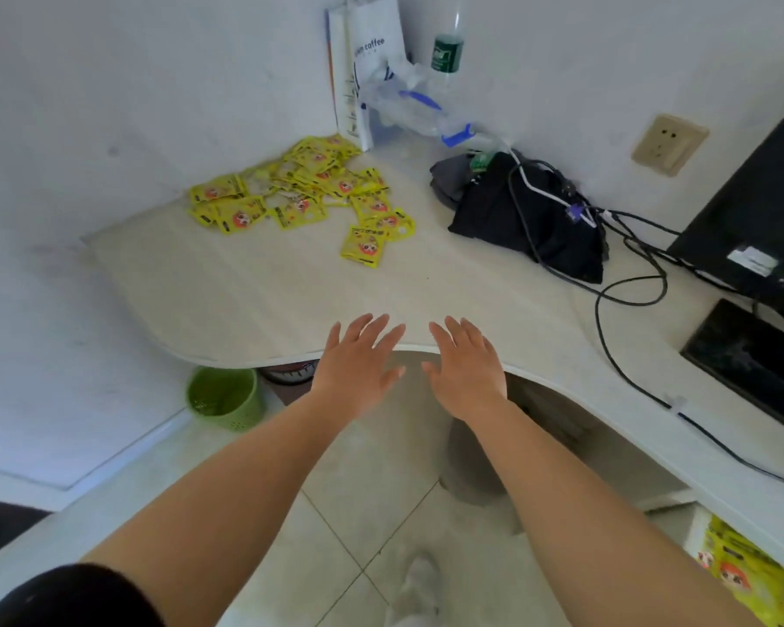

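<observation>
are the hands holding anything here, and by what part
Nothing is held. The left hand and right hand are both open with fingers spread at the desk edge, short of the yellow packets.

left hand (358, 368): bare, fingers and wrist uncovered.
right hand (465, 368): bare likewise, wrist uncovered.
forearms (245, 481): both bare along their whole visible length.
sleeve (64, 595): black, short, plain fabric on the left upper arm.
footwear (415, 590): pale grey-white, blurred; shoe or sock cannot be told.
</observation>
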